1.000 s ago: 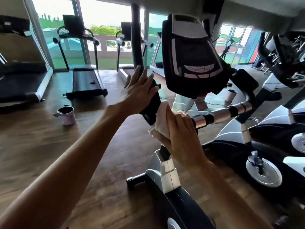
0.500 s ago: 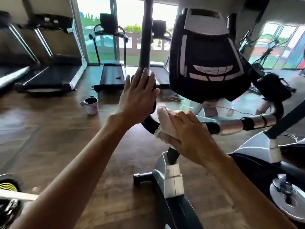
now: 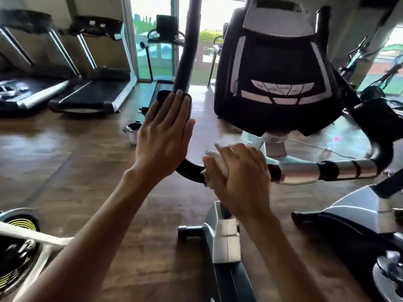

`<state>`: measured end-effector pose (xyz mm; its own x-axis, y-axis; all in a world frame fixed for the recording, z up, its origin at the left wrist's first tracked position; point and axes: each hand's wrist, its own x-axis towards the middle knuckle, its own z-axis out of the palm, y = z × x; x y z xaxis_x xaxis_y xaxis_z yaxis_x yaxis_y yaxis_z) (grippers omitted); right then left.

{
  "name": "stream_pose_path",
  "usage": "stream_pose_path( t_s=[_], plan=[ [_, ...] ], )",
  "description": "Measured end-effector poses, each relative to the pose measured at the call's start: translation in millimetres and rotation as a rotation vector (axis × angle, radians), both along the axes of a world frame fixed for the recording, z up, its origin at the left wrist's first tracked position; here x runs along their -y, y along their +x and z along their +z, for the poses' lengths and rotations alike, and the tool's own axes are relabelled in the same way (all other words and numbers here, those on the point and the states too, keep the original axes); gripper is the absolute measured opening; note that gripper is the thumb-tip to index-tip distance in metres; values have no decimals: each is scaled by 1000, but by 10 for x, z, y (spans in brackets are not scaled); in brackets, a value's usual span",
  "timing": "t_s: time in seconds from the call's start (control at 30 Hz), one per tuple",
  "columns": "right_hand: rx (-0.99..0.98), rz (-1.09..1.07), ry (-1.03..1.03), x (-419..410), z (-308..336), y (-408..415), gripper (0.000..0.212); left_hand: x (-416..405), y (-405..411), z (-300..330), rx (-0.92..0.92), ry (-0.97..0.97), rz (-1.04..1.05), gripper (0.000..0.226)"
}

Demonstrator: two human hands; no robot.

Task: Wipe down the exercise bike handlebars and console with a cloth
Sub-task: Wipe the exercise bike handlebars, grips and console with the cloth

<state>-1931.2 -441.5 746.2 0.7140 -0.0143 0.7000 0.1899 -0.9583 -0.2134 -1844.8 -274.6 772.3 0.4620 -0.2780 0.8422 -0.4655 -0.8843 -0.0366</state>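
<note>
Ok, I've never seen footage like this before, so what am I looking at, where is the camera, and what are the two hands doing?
The camera sits on a person's head, looking forward and down, so the two bare arms are that person's own. The room is a gym. In front stands an exercise bike: the black console is above and the curved handlebar runs across the middle. The left hand lies flat, fingers straight, against the black padded end of the handlebar. The right hand presses a white cloth onto the bar; how firm its grip is cannot be seen. On the wooden floor behind stand a small cup and treadmills.
</note>
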Motion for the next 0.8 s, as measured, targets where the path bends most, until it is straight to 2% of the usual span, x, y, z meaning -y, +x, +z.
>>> stream_pose_path(
  t_s=[0.13, 0.27, 0.37, 0.5, 0.63, 0.8],
  plan=[
    [100, 146, -27, 198, -112, -98, 48, -2, 17, -14, 49, -13, 19, 46],
    [83, -42, 159, 529, -47, 39, 37, 8, 21, -21, 72, -39, 23, 45],
    [116, -132, 126, 349, -70, 90, 36, 25, 29, -27, 72, -47, 31, 45],
    [234, -23, 54, 291, -128, 50, 33, 36, 38, -26, 79, -60, 22, 45],
    [208, 117, -12, 514, -173, -55, 31, 21, 48, -22, 91, -84, -22, 43],
    [232, -102, 175, 417, -195, 2, 32, 33, 42, -43, 85, -89, 3, 44]
  ],
)
